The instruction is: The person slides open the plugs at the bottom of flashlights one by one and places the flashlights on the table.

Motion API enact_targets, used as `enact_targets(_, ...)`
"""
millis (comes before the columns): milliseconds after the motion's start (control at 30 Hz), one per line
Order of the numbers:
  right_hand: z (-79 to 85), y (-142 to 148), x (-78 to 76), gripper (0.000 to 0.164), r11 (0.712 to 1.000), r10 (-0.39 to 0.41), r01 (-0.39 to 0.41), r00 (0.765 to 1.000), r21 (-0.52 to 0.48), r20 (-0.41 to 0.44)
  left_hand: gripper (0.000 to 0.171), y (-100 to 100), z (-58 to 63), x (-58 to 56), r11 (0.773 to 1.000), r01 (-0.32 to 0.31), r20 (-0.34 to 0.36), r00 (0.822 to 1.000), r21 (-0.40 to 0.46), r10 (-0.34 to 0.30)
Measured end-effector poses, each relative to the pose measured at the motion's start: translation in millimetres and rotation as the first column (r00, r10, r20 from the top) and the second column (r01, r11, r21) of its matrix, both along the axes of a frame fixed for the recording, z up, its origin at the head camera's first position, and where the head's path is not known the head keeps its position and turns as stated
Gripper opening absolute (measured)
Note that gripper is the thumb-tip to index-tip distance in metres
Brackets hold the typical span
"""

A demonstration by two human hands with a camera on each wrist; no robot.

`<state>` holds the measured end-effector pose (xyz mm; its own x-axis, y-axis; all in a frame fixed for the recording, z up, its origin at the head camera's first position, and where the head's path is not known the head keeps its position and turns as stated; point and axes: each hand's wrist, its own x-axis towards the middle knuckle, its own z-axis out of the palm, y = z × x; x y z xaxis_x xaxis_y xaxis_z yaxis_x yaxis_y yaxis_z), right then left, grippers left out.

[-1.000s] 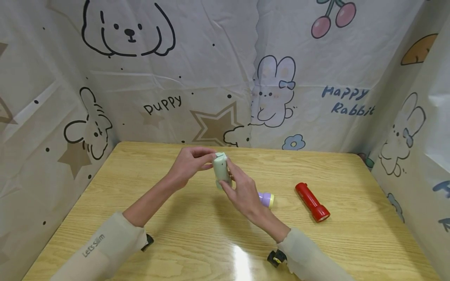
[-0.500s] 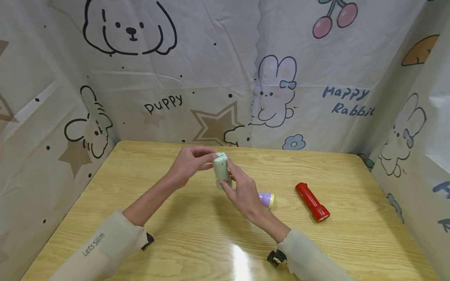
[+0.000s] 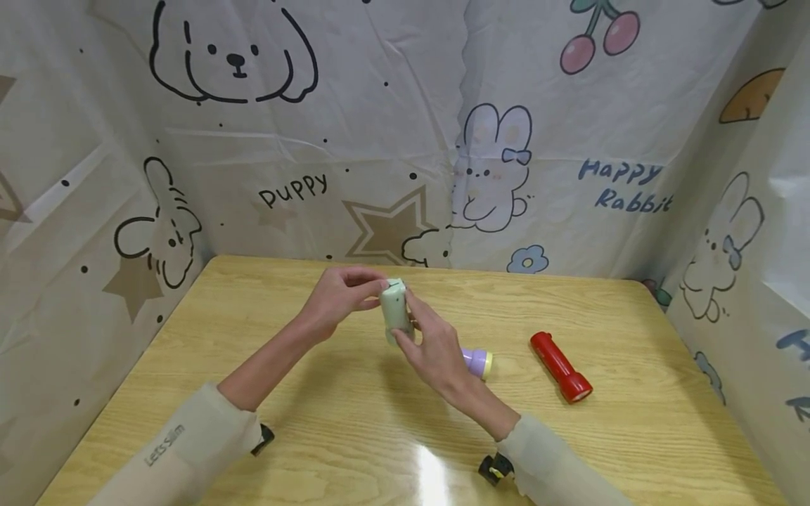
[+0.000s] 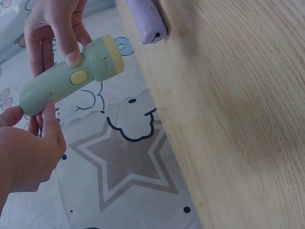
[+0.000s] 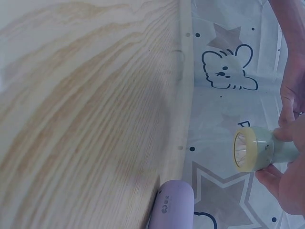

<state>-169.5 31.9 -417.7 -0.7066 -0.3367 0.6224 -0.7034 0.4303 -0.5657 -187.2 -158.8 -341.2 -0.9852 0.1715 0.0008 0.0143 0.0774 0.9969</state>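
Note:
A pale green flashlight (image 3: 394,309) with a yellow rim is held above the table, its tail end up and its head down. My right hand (image 3: 438,348) grips it near the head, thumb on one side and fingers on the other. At the tail end, my left hand (image 3: 332,302) pinches the flashlight between thumb and fingers. A yellow switch (image 4: 79,77) shows on the body in the left wrist view. The reflector (image 5: 240,149) behind the lens looks unlit in the right wrist view.
A purple flashlight (image 3: 476,362) with a yellow rim lies on the wooden table (image 3: 342,422), partly hidden behind my right hand. Farther right lies a red flashlight (image 3: 562,369). Printed cloth (image 3: 380,140) hangs behind the table and at both sides.

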Motion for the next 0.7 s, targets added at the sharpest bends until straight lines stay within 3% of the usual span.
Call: enact_targets(700,-1.9,-0.6,1.0,0.072,1.0,-0.002,0.002,1.0,0.003,0.0,0.023,-0.9,-2.0,1.0,1.0,-0.005,-0.005,1.0,-0.017,0.005)
